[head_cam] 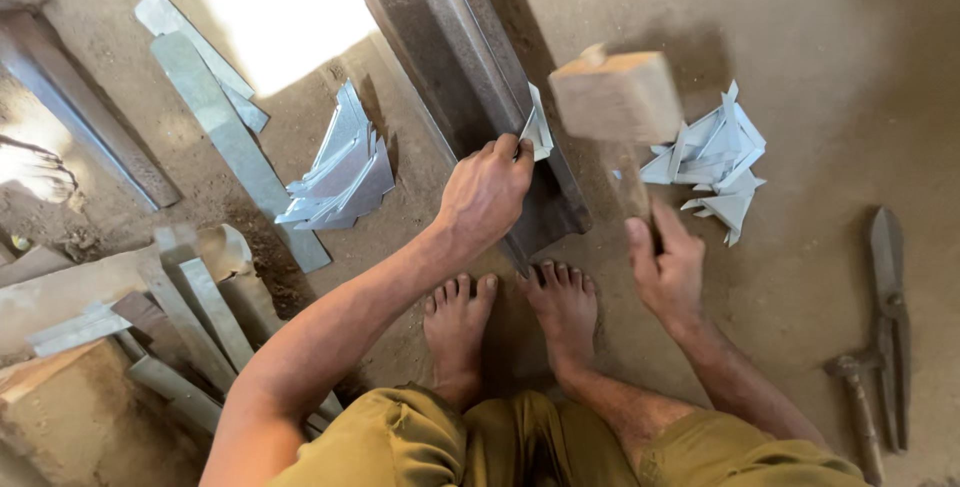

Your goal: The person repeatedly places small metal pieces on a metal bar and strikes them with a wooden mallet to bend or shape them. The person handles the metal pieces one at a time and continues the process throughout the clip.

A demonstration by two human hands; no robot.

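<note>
My left hand [487,192] pinches a small folded sheet-metal piece [538,130] against a long dark steel rail [470,77] that lies on the dirt floor. My right hand [665,267] grips the handle of a wooden mallet [615,97], whose blurred head hangs raised just right of the metal piece. My two bare feet [515,317] rest at the near end of the rail.
A stack of cut metal pieces [340,167] lies left of the rail, another pile [715,162] right of it. Long metal strips [215,107] and wood offcuts [100,347] crowd the left. Tin snips [888,317] and a hammer [858,397] lie far right.
</note>
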